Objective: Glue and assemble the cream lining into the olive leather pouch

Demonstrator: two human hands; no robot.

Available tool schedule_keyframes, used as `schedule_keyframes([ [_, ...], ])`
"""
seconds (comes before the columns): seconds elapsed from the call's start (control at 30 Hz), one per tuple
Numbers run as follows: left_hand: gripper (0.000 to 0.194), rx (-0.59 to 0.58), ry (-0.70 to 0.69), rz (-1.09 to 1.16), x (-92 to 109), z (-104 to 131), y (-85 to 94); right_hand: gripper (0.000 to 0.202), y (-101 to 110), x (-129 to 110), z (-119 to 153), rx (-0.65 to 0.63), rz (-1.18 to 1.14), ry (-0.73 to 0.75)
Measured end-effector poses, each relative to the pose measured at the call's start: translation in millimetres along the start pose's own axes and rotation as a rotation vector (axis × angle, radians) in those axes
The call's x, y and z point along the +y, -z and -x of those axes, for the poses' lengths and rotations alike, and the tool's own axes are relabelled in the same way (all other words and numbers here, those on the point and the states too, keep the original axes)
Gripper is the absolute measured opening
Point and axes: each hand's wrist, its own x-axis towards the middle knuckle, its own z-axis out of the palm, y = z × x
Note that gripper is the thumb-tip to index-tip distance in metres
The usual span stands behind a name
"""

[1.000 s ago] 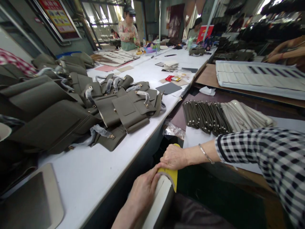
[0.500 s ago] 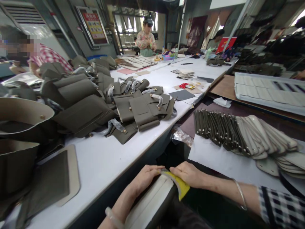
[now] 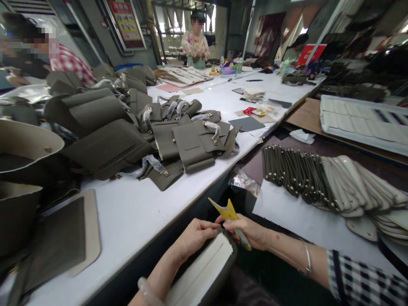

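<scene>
Right hand (image 3: 251, 231) kinda wrapped round yellow tool (image 3: 234, 214), 5 o'clock. Left hand (image 3: 198, 233) touching far end of white-topped block (image 3: 204, 270), 6 o'clock, can't tell if gripping. Bags (image 3: 111, 142) piled on table (image 3: 140, 212), 9 o'clock.

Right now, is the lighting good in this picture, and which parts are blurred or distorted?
Head view: soft, fairly even light on the white table; the yellow tool and both hands readable; far windows blown out; space below the hands nearly black; distant background soft; the left pole leans, as do other uprights, probably wide-angle distortion.
</scene>
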Motion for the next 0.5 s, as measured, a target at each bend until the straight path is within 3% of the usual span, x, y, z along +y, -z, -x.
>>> schedule_keyframes([
  [0.33,0.032,0.068,0.012,-0.109,-4.8,-5.0,-4.8,0.028,-9.8,-2.8,-0.1,0.087,0.177,0.032],
  [0.5,0.032,0.123,-0.009,-0.232,-5.4,-5.6,-9.3,0.023,-10.7,-1.4,-2.1,0.106,0.334,0.167],
])
